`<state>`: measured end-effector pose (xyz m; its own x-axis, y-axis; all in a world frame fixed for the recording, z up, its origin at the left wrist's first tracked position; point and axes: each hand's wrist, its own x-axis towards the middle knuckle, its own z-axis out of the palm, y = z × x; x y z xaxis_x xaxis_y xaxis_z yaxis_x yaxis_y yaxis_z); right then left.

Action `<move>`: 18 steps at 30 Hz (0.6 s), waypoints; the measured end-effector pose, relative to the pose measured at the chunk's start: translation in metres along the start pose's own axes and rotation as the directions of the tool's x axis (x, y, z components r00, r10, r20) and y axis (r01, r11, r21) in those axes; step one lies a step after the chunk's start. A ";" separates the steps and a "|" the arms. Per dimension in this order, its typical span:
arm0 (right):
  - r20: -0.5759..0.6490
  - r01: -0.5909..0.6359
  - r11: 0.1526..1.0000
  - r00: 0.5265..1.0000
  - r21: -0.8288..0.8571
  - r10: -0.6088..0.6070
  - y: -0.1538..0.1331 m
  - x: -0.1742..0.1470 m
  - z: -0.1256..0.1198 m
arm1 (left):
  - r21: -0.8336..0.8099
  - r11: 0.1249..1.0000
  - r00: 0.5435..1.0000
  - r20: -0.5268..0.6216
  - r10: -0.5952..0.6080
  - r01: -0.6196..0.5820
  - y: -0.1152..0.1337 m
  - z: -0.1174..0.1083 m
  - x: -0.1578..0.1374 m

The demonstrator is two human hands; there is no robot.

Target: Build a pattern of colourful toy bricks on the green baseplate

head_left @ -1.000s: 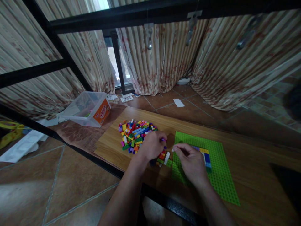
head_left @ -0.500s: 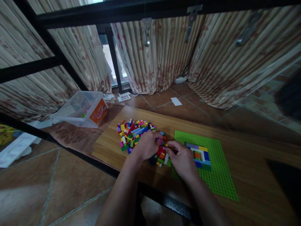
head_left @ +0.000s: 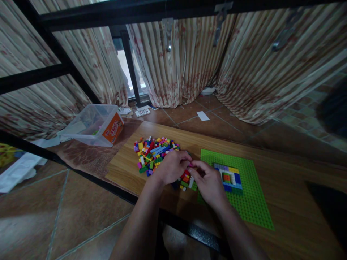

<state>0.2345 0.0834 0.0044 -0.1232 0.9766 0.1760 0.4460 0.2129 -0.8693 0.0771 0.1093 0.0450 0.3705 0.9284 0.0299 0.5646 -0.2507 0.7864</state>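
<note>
My left hand (head_left: 173, 167) is closed in a pinch over the right part of a pile of toy bricks (head_left: 155, 151). A small pink brick (head_left: 190, 164) shows at its fingertips. My right hand (head_left: 209, 180) meets it there, thumb and forefinger pinched on a small brick that the fingers mostly cover. Below the hands lie red, white and green bricks (head_left: 187, 177). Right of my right hand, a green baseplate (head_left: 256, 195) carries a square build of blue, yellow, white and grey bricks (head_left: 237, 178), with orange and green at its middle.
A clear plastic bin (head_left: 89, 139) with an orange label stands left of the wooden board (head_left: 121, 169). A black frame bar (head_left: 187, 225) runs along the near edge. Striped curtains (head_left: 168, 65) hang behind, and a white paper (head_left: 202, 116) lies on the tiled floor.
My two hands' fingertips have come together. The yellow brick seen at my right fingertips is now hidden, and the pink brick sits between the hands.
</note>
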 end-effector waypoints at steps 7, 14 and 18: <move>-0.030 0.108 0.993 0.994 -0.055 -0.110 -0.001 0.000 -0.002 | -0.093 0.996 1.000 0.013 0.002 -0.001 -0.004 0.001 0.000; 0.008 0.182 0.974 0.983 -0.134 -0.183 0.004 0.000 -0.001 | -0.009 1.000 1.000 0.007 -0.019 0.020 -0.003 -0.001 -0.001; 0.019 0.144 0.971 0.989 -0.188 -0.143 0.009 0.000 0.001 | 0.076 0.996 0.998 -0.046 -0.039 0.043 -0.003 0.000 -0.002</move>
<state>0.2374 0.0852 -0.0038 -0.2028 0.9353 0.2899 0.5825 0.3532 -0.7320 0.0753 0.1084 0.0425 0.3134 0.9492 0.0276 0.6344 -0.2309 0.7377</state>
